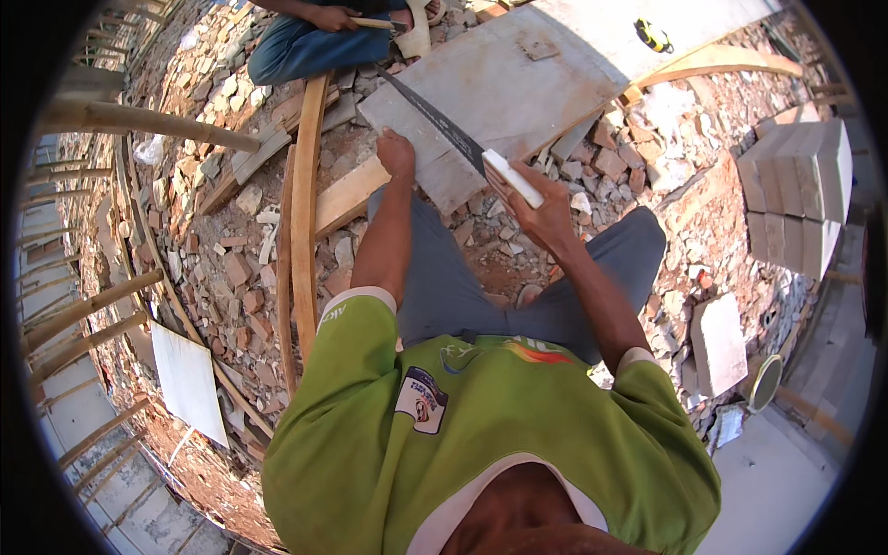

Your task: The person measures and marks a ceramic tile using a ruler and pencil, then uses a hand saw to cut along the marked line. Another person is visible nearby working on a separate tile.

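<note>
My right hand [541,213] grips the white handle [513,178] of a handsaw, whose dark blade [430,112] reaches up and left across a pale, weathered board [564,92]. The board lies over rubble and timber between and beyond my knees. My left hand [395,153] has its fingers curled on the board's near left edge, above a short light wooden plank [351,194]. A yellow-and-black tape measure [653,36] rests on the far right part of the board.
A co-worker's leg and hand [338,18], holding a stick, are at the top. Long timbers [305,231] lie left among broken bricks [240,268]. Bamboo poles [92,296] line the left. Stacked pale blocks [795,194], a loose block [717,342] and a round container [764,381] sit right.
</note>
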### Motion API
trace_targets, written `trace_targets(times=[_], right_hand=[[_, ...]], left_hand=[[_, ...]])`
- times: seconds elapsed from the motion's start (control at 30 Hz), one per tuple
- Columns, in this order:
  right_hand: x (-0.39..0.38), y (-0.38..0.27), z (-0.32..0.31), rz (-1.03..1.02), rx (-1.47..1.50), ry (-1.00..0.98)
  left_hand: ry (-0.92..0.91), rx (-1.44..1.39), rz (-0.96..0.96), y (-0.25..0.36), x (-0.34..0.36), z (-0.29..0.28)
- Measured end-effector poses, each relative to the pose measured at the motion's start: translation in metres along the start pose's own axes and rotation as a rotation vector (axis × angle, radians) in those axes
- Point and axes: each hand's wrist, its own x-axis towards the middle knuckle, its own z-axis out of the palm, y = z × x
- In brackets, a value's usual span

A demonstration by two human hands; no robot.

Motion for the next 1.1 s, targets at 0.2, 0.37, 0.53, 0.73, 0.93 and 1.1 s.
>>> trace_targets(times=[0.2, 0.37, 0.53, 0.73, 0.93, 1.1], right_hand=[[0.013, -0.003, 0.002, -0.047, 0.015, 0.006], [0.027, 0.013, 0.024, -0.016, 0.005, -0.013], [-0.054, -0.021, -0.046, -0.011, 0.056, -0.042], [0.039, -0.009, 0.024, 0.086, -0.051, -0.084], [-0.048, -0.027, -0.043, -0.048, 0.048, 0.034], [0.057, -0.004, 0.029, 0.018, -0.015, -0.024]], left_hand=[[0.037, -0.003, 0.03, 0.009, 0.002, 0.002], [-0.028, -0.022, 0.044, -0.005, 0.01, 0.014], [0.052, -0.047, 0.003, 0.01, 0.002, 0.002], [-0.015, -0.023, 0.098, 0.008, 0.008, 0.009], [0.037, -0.013, 0.037, 0.012, 0.006, 0.002], [0.014, -0.031, 0.051, 0.014, 0.008, 0.007]])
